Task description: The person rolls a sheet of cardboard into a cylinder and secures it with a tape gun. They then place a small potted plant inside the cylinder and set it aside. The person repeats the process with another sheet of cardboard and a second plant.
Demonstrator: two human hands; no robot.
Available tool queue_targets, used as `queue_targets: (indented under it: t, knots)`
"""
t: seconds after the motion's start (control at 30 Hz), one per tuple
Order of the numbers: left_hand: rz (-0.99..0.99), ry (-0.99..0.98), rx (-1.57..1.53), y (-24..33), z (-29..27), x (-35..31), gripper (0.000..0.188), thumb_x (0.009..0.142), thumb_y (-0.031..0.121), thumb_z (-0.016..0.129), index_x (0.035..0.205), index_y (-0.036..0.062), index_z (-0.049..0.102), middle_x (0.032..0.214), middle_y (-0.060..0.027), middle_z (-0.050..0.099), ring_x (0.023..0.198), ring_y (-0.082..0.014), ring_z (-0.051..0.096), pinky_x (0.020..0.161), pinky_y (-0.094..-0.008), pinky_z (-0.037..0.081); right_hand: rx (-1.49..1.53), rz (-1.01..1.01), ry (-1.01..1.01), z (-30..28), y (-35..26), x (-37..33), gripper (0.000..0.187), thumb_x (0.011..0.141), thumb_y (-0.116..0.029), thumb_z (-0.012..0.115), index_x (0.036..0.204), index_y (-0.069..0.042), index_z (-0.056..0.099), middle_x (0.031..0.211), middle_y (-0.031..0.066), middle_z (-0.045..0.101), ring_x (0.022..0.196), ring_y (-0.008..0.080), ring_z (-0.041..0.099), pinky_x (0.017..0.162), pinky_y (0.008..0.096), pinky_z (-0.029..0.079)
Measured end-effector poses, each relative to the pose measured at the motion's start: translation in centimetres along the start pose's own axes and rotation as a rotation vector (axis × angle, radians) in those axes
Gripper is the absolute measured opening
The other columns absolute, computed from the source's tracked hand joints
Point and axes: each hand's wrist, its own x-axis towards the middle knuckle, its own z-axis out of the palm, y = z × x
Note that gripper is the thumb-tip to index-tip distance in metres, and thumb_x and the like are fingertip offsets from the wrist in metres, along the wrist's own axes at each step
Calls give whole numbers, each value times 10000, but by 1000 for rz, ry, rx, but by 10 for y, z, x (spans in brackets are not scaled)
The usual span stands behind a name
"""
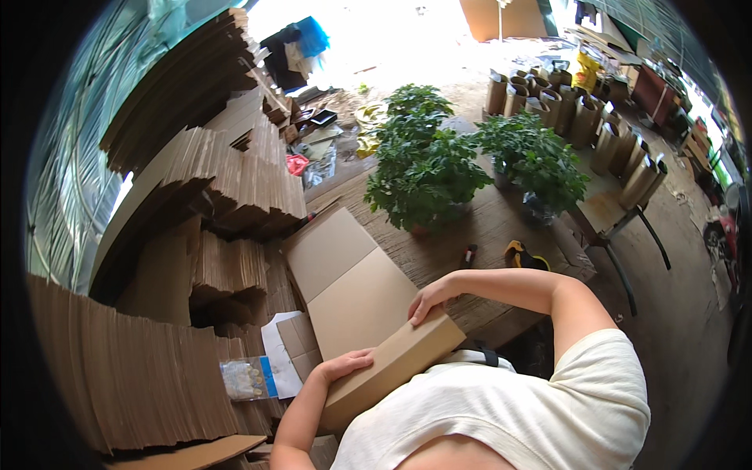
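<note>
A brown cardboard box blank (360, 294) lies on the wooden table, its far panel flat and creased across. Its near end is folded up into a raised side (403, 352) close to my body. My left hand (348, 364) grips the left part of this fold, fingers laid over its top edge. Near the fold's right end, my right hand (431, 299) pinches the edge, with some fingers hidden behind. Beyond my right forearm lie a yellow-and-black tool (525, 255), perhaps a tape dispenser, and a small red-and-black cutter (468, 256).
Leafy potted plants (427, 168) stand on the wooden table (368, 210). Tall stacks of flat cardboard (141, 376) crowd the left side. A clear plastic bag (244, 379) of small items lies beside them. Several brown paper-like tubes (586, 121) stand at the back right.
</note>
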Motion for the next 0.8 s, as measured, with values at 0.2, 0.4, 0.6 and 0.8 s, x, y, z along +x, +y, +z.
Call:
queue_targets:
  t: [0.2, 0.4, 0.6, 0.8]
  knots:
    - [-244, 181, 143, -10, 5, 12, 522, 961, 408, 319, 1285, 18, 442, 1193, -100, 547, 1036, -171, 534, 921, -286, 394, -958, 4, 374, 54, -37, -9, 831, 646, -711, 576, 1176, -71, 552, 1107, 152, 595, 993, 317, 562, 840, 395, 445]
    - [-2, 321, 524, 14, 29, 16, 711, 821, 501, 516, 1330, 25, 371, 1261, -177, 486, 1138, -265, 483, 966, -341, 360, -464, 54, 141, 22, 14, 28, 867, 620, -667, 651, 1185, -18, 543, 1123, 179, 578, 1028, 325, 547, 891, 390, 425]
    - [-81, 402, 811, 7, 46, 13, 1067, 549, 566, 741, 1368, 49, 294, 1289, -216, 434, 1192, -335, 429, 993, -402, 354, 16, 247, -44, 15, 44, 64, 864, 601, -692, 662, 1178, -56, 563, 1166, 113, 565, 1055, 253, 546, 851, 375, 468]
    - [-139, 165, 512, 0, 20, 37, 1034, 546, 517, 762, 1362, 60, 322, 1287, -177, 453, 1173, -286, 451, 988, -366, 351, 132, 281, 137, 17, 65, 77, 849, 607, -670, 673, 1210, -88, 540, 1127, 95, 591, 1035, 218, 559, 829, 350, 470]
